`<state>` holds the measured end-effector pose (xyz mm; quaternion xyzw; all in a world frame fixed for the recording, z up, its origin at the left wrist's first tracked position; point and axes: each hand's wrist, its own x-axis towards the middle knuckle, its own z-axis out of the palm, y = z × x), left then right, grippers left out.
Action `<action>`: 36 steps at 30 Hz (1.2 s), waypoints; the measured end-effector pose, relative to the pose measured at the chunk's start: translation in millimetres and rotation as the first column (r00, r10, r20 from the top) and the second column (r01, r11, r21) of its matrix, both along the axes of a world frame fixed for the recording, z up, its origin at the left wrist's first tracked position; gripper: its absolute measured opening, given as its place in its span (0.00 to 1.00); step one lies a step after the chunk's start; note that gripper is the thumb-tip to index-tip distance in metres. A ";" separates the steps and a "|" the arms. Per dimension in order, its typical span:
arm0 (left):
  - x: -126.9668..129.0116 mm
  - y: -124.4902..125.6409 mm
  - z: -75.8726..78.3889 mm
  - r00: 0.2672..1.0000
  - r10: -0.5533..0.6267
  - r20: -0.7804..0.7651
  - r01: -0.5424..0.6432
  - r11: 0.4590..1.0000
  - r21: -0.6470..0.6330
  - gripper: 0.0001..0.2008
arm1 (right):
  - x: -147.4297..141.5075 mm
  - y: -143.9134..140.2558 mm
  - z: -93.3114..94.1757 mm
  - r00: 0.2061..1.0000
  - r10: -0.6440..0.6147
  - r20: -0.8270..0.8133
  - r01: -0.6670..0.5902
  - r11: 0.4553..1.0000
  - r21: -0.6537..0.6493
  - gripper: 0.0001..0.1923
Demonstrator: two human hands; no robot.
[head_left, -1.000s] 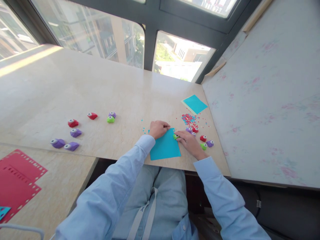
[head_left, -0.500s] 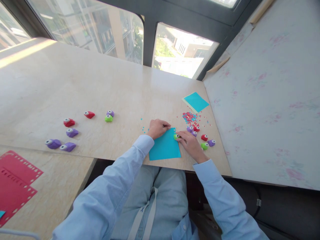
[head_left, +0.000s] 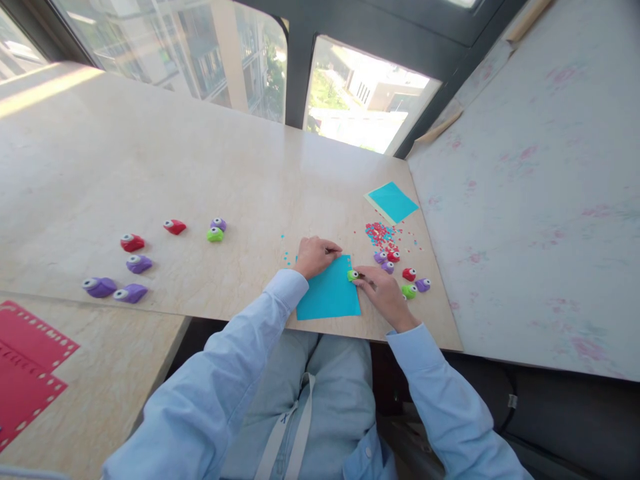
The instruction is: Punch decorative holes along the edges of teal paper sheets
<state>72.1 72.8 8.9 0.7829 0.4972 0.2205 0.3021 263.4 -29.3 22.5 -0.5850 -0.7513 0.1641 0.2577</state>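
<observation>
A blue sheet of paper [head_left: 327, 297] lies near the table's front edge in front of me. My left hand [head_left: 317, 256] rests over its upper left part, fingers closed at the top edge. My right hand [head_left: 383, 291] grips a small green craft punch [head_left: 353, 275] with a white-and-black top, set at the sheet's right edge near the upper corner. Small punched holes show at that corner, just above the punch. The fingertips of my left hand are partly hidden.
To the right lie a heap of red and blue paper bits [head_left: 380, 235], a blue paper stack [head_left: 393, 202] and several punches [head_left: 409, 274]. More punches [head_left: 139, 264] stand at the left. Red sheets with punched edges [head_left: 30, 373] lie on a lower surface. A wall [head_left: 540, 200] borders the right.
My right hand and the green punch have shifted very slightly down along the sheet's right edge. My left hand stays in place. The view has tilted a little.
</observation>
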 end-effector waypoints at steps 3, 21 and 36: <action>0.0 -0.4 0.9 1.000 -0.002 -0.014 0.002 1.000 0.000 0.09 | -1.2 1.0 0.8 1.000 0.000 -0.005 0.000 1.000 -0.012 0.13; -0.9 -3.7 2.9 0.999 -0.009 -0.035 0.010 1.000 0.029 0.10 | -4.6 32.0 44.7 0.928 -0.266 -0.261 0.072 0.815 -0.575 0.11; 0.1 -4.1 0.6 1.000 0.006 -0.029 -0.005 1.000 0.026 0.10 | -3.1 46.5 40.1 0.921 -0.331 -0.204 0.093 0.697 -0.711 0.12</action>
